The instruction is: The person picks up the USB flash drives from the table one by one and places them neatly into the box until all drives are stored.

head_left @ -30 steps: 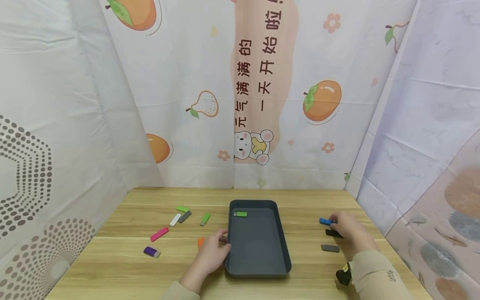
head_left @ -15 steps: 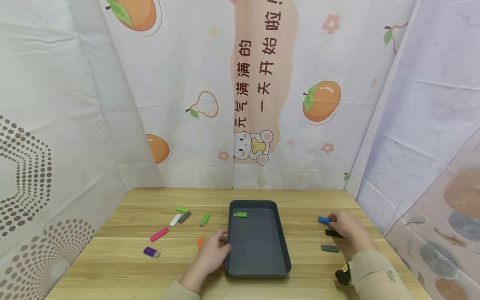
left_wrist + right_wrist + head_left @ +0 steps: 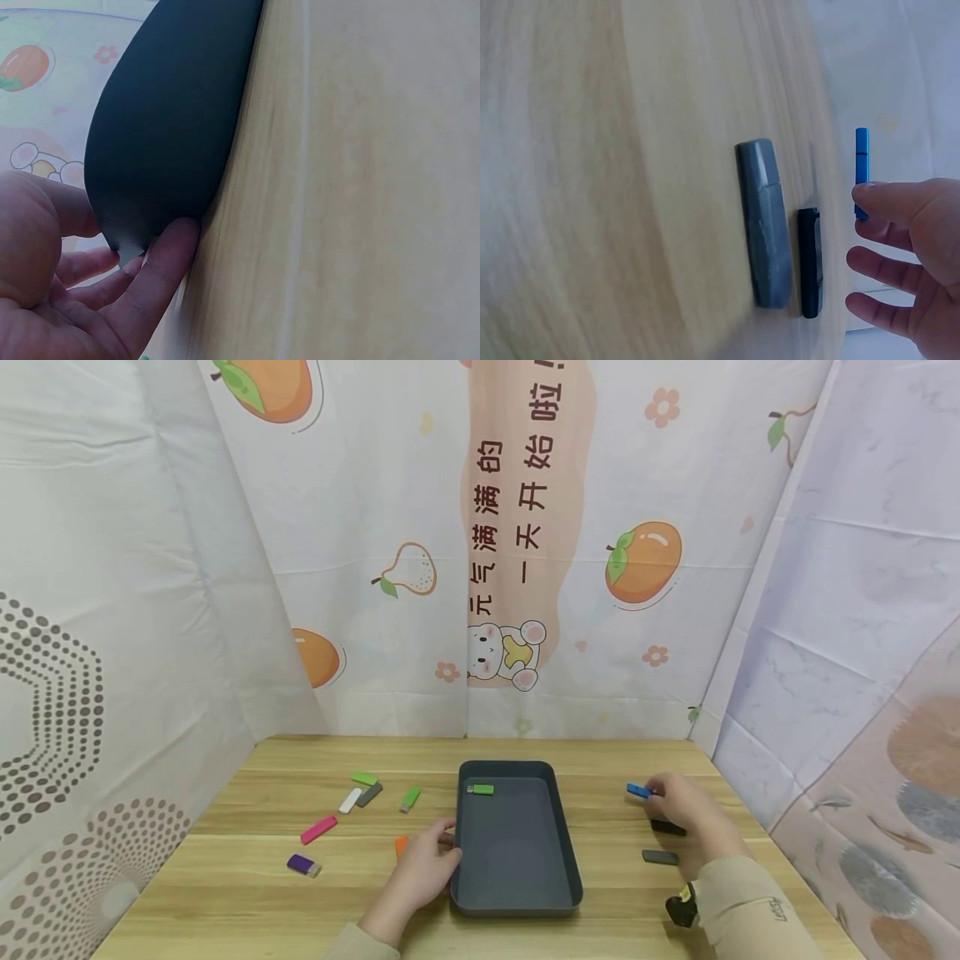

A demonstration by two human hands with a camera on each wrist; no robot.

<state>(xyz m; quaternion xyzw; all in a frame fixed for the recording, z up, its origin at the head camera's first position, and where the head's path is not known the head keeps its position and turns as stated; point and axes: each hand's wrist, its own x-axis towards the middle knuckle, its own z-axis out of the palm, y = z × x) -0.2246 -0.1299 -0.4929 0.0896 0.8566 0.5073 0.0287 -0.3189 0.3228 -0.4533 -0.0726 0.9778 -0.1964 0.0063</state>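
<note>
In the head view, my left hand [image 3: 429, 864] is at the left wall of a dark grey tray [image 3: 517, 906]. The left wrist view has the fingers [image 3: 161, 277] against the tray's outer side [image 3: 169, 127], with one digit passing behind its edge. A blue USB stick [image 3: 638, 791] is pinched between thumb and fingertip of my right hand [image 3: 678, 802]. Held above the table, the blue stick [image 3: 862, 154] points away from that hand [image 3: 922, 255]. Below it lie a black USB stick [image 3: 667, 827] and a grey USB stick [image 3: 660, 857]. Inside the tray rests a green USB stick [image 3: 481, 790].
Left of the tray lie several USB sticks: purple [image 3: 303, 865], pink [image 3: 318, 829], white [image 3: 350, 800], dark grey [image 3: 369, 794], and two green ones [image 3: 410, 799]. An orange one [image 3: 402, 846] is partly covered by my left hand. Patterned curtains [image 3: 375, 677] surround the wooden table.
My right hand has lifted the blue USB stick off the table and shifted it slightly left and away from me. My left hand and the tray stay put.
</note>
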